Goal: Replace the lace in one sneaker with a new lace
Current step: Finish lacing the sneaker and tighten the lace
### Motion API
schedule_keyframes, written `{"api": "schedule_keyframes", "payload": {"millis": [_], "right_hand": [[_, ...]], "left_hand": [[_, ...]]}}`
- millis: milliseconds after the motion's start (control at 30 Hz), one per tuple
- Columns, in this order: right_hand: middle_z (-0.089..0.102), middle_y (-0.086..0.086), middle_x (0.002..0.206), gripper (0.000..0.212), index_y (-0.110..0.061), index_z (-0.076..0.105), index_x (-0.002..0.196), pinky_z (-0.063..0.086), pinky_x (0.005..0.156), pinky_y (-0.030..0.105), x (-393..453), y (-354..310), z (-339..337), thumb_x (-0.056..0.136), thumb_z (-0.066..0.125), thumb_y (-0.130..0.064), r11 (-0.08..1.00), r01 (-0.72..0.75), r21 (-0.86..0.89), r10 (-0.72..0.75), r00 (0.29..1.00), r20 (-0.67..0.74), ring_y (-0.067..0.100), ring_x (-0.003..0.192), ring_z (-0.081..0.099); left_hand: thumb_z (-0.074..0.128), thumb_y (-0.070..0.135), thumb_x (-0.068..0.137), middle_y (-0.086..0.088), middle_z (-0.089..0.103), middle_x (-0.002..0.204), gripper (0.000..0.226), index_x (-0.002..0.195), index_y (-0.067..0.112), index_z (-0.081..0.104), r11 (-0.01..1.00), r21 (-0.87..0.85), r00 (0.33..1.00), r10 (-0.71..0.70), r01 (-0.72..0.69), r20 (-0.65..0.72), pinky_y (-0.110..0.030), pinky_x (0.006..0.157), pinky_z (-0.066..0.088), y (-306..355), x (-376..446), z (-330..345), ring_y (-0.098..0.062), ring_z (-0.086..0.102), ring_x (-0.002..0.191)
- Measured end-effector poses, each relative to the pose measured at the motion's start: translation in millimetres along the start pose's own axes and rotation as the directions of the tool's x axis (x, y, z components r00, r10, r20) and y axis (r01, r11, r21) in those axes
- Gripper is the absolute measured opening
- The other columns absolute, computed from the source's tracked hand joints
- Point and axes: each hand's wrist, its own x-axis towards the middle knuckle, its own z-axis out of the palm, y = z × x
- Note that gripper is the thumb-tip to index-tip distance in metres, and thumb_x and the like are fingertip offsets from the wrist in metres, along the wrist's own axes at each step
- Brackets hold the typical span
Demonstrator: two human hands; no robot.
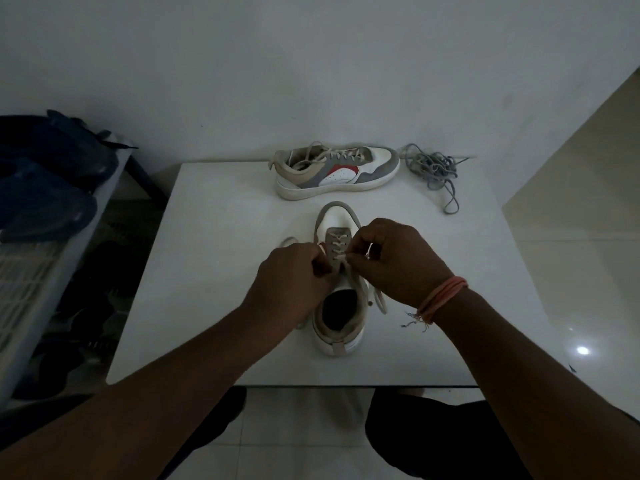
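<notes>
Nearest the camera, 2 bare forearms reach in from 7 and 5 o'clock over the near edge of the white table (214,306). The right wrist wears a pink band (441,299). Just beyond, the near sneaker (341,306) stands at the centre of the table, heel toward the person and toe pointing to 12 o'clock.

The left hand (294,282) is curled closed at the sneaker's 9 o'clock side, fingers pinched on the eyelet edge or on a strand there; which one cannot be told. The right hand (398,258) is closed too, thumb and forefinger nipping the pale lace (337,239) at a middle eyelet on the 3 o'clock side. Loose lace ends trail off both sides of the shoe.

Judging by this, the task is at an early stage: the pale lace crosses several lower eyelets, so it appears to be the old one part-way out. Pulling it free and threading the new lace remain.

Farther off, at 12 o'clock, a second sneaker (337,171) lies side-on and laced. At 1 o'clock beside its toe, a tangled grey lace (433,168) rests untouched, probably the replacement.
</notes>
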Motion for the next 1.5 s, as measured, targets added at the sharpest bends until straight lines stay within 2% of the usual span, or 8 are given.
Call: {"api": "schedule_keyframes", "payload": {"millis": [200, 300, 400, 533, 700, 1100, 1233, 1500], "right_hand": [[0.056, 0.000, 0.096, 0.011, -0.019, 0.072, 0.090, 0.047, 0.071, 0.024, -4, -6, 7, 0.085, 0.073, -0.028, 0.998, 0.057, -0.024, -0.055, 0.996, 0.064, 0.012, 0.079, 0.053], [0.054, 0.002, 0.101, 0.011, -0.017, 0.073, 0.091, 0.047, 0.072, 0.024, -3, -8, 10, 0.085, 0.073, -0.026, 0.998, 0.061, -0.028, -0.059, 0.995, 0.077, 0.016, 0.084, 0.055], [0.054, 0.003, 0.101, 0.012, -0.015, 0.071, 0.091, 0.048, 0.070, 0.025, -4, -10, 17, 0.086, 0.072, -0.025, 0.996, 0.064, -0.055, -0.061, 0.997, 0.051, 0.018, 0.082, 0.056], [0.054, 0.003, 0.097, 0.010, -0.015, 0.070, 0.086, 0.054, 0.070, 0.033, -4, -9, 21, 0.086, 0.071, -0.025, 0.995, 0.075, -0.059, -0.074, 0.997, 0.027, 0.017, 0.079, 0.055], [0.052, 0.001, 0.096, 0.012, -0.013, 0.070, 0.087, 0.048, 0.066, 0.028, -5, -12, 25, 0.088, 0.069, -0.026, 0.987, 0.114, -0.111, -0.113, 0.994, 0.015, 0.014, 0.075, 0.051], [0.059, 0.013, 0.087, 0.013, -0.002, 0.070, 0.084, 0.043, 0.060, 0.030, -6, -18, 38, 0.085, 0.068, -0.015, 0.953, 0.144, -0.266, -0.158, 0.987, -0.032, 0.027, 0.074, 0.057], [0.055, 0.002, 0.104, 0.013, -0.016, 0.070, 0.097, 0.051, 0.080, 0.032, -5, -14, 22, 0.090, 0.066, -0.027, 0.981, 0.060, -0.184, -0.059, 0.998, 0.008, 0.018, 0.093, 0.051], [0.053, 0.002, 0.105, 0.018, -0.016, 0.056, 0.101, 0.050, 0.071, 0.026, -6, -17, 11, 0.089, 0.068, -0.021, 0.990, -0.073, -0.119, 0.088, 0.988, 0.128, 0.018, 0.085, 0.056]], "left_hand": [[0.071, 0.045, 0.088, 0.001, 0.074, 0.092, 0.026, 0.100, 0.023, 0.078, 0.998, 0.041, 0.998, 0.057, -0.056, -0.040, -0.039, 0.079, 0.059, 0, -1, 3, -0.016, 0.069, 0.083], [0.073, 0.026, 0.089, -0.002, 0.077, 0.086, 0.014, 0.098, 0.018, 0.080, 0.963, -0.259, 0.996, -0.062, 0.076, 0.061, -0.040, 0.078, 0.062, -8, 6, -1, -0.018, 0.074, 0.078], [0.071, 0.007, 0.091, -0.016, 0.077, 0.091, 0.012, 0.102, 0.004, 0.076, 0.761, -0.571, 0.947, -0.183, 0.307, 0.266, -0.032, 0.071, 0.064, -12, 9, -9, -0.027, 0.076, 0.082], [0.073, 0.005, 0.090, -0.021, 0.076, 0.092, 0.015, 0.103, -0.001, 0.074, 0.682, -0.631, 0.923, -0.193, 0.370, 0.332, -0.025, 0.064, 0.060, -10, 10, -11, -0.027, 0.076, 0.080], [0.076, 0.006, 0.087, -0.020, 0.076, 0.090, 0.016, 0.101, -0.001, 0.075, 0.628, -0.677, 0.919, -0.193, 0.384, 0.343, -0.028, 0.065, 0.061, -13, 12, -11, -0.027, 0.076, 0.079], [0.068, -0.005, 0.088, -0.007, 0.077, 0.088, 0.024, 0.101, 0.012, 0.079, 0.921, -0.385, 0.993, -0.019, 0.062, 0.114, -0.039, 0.072, 0.065, -9, 11, 1, -0.020, 0.076, 0.072], [0.067, -0.007, 0.089, -0.017, 0.076, 0.087, 0.016, 0.099, 0.001, 0.077, 0.819, -0.543, 0.977, -0.096, 0.187, 0.190, -0.034, 0.068, 0.064, -9, 11, -5, -0.029, 0.076, 0.075], [0.065, 0.009, 0.091, -0.009, 0.076, 0.082, 0.006, 0.091, 0.007, 0.070, 0.888, -0.447, 0.989, -0.050, 0.109, 0.142, -0.043, 0.072, 0.064, -7, 12, -4, -0.022, 0.076, 0.069]]}}
